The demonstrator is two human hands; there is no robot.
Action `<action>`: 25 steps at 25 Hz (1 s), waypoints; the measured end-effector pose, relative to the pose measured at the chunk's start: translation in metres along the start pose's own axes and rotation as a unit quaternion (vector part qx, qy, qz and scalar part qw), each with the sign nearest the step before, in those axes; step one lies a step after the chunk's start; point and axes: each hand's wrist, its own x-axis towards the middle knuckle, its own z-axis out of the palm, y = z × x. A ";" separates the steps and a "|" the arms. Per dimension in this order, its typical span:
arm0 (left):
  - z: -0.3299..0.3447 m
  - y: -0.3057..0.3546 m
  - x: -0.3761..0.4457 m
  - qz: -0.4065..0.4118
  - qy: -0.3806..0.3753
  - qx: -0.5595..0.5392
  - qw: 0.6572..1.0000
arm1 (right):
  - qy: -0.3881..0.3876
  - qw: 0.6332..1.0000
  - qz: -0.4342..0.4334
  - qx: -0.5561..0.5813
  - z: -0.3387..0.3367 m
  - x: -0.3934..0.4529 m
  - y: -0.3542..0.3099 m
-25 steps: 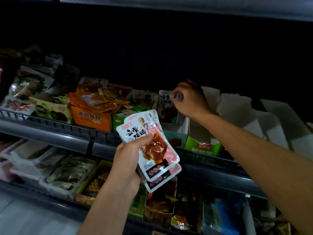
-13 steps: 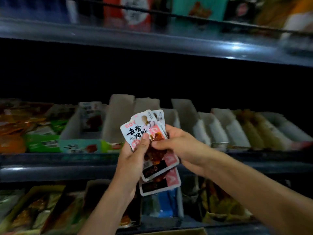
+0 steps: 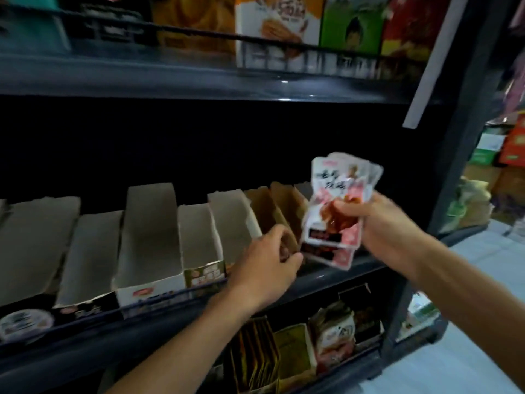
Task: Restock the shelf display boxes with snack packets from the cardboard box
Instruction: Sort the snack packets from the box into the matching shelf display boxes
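My right hand grips a stack of white-and-pink snack packets showing brown meat, held upright in front of the middle shelf. My left hand reaches in below and left of them. Its fingers are curled at the front edge of a brown display box. Left of that stand several pale display boxes with bare insides, side by side on the shelf. The cardboard supply box is out of view.
The dark shelf rail runs under both hands. Tall snack boxes stand on the shelf above, and packets fill the shelf below. A dark upright post ends the shelving at right, with pale floor beyond.
The packet stack passed from my left hand to my right hand. The view swung right along the shelf to the bare boxes, and my left hand dropped to the brown box.
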 end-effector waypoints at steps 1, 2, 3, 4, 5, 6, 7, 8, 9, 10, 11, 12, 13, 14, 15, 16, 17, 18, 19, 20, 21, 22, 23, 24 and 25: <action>0.014 0.006 0.016 0.046 0.011 0.066 0.997 | 0.034 0.999 -0.019 0.017 -0.020 0.018 -0.006; 0.028 0.008 0.033 0.088 0.012 0.132 0.987 | 0.063 0.997 -0.037 0.023 -0.037 0.037 -0.009; 0.040 0.011 0.051 0.118 -0.005 0.197 0.973 | 0.092 0.994 -0.055 0.026 -0.049 0.056 -0.011; 0.052 0.013 0.068 0.127 -0.039 0.253 0.958 | 0.120 0.990 -0.074 0.016 -0.058 0.073 -0.011; 0.062 0.015 0.083 0.113 -0.084 0.287 0.948 | 0.148 0.985 -0.093 -0.004 -0.061 0.091 -0.009; 0.069 0.015 0.095 0.091 -0.132 0.305 0.939 | 0.165 0.980 -0.108 -0.028 -0.060 0.106 -0.007; 0.076 0.015 0.104 0.075 -0.170 0.317 0.930 | 0.169 0.977 -0.117 -0.049 -0.058 0.118 -0.002; 0.085 0.013 0.111 0.081 -0.185 0.330 0.922 | 0.165 0.978 -0.116 -0.058 -0.055 0.132 0.004; 0.092 0.008 0.116 0.091 -0.183 0.339 0.918 | 0.153 0.980 -0.110 -0.061 -0.051 0.144 0.011; 0.095 0.003 0.118 0.101 -0.165 0.336 0.922 | 0.140 0.983 -0.099 -0.064 -0.045 0.154 0.018; 0.098 0.000 0.120 0.110 -0.138 0.327 0.928 | 0.130 0.985 -0.087 -0.068 -0.040 0.164 0.026; 0.101 -0.003 0.121 0.119 -0.114 0.315 0.935 | 0.126 0.986 -0.073 -0.077 -0.034 0.172 0.032; 0.102 -0.006 0.121 0.128 -0.099 0.307 0.938 | 0.120 0.988 -0.058 -0.083 -0.029 0.179 0.037; 0.102 -0.008 0.121 0.136 -0.095 0.302 0.939 | 0.108 0.990 -0.041 -0.085 -0.024 0.185 0.041; 0.101 -0.010 0.120 0.142 -0.098 0.297 0.939 | 0.089 0.992 -0.022 -0.085 -0.020 0.190 0.046; 0.100 -0.011 0.119 0.148 -0.104 0.291 0.939 | 0.062 0.994 -0.004 -0.092 -0.015 0.193 0.050; 0.097 -0.011 0.119 0.150 -0.110 0.284 0.941 | 0.033 0.993 0.012 -0.109 -0.011 0.195 0.055; 0.096 -0.012 0.119 0.152 -0.114 0.276 0.942 | 0.011 0.990 0.022 -0.138 -0.008 0.197 0.059; 0.095 -0.013 0.118 0.153 -0.118 0.271 0.943 | 0.004 0.986 0.025 -0.166 -0.006 0.200 0.062; 0.095 -0.013 0.117 0.153 -0.119 0.272 0.942 | 0.014 0.982 0.026 -0.188 -0.005 0.201 0.063; 0.094 -0.014 0.116 0.155 -0.120 0.275 0.941 | 0.035 0.980 0.028 -0.195 -0.004 0.202 0.063; 0.094 -0.016 0.117 0.158 -0.121 0.278 0.940 | 0.055 0.981 0.032 -0.185 -0.001 0.201 0.061; 0.094 -0.016 0.117 0.161 -0.123 0.281 0.938 | 0.074 0.982 0.033 -0.169 0.001 0.202 0.059; 0.094 -0.017 0.117 0.165 -0.122 0.282 0.937 | 0.094 0.982 0.033 -0.160 0.001 0.203 0.059; 0.095 -0.018 0.115 0.169 -0.119 0.282 0.937 | 0.111 0.981 0.033 -0.153 0.000 0.206 0.060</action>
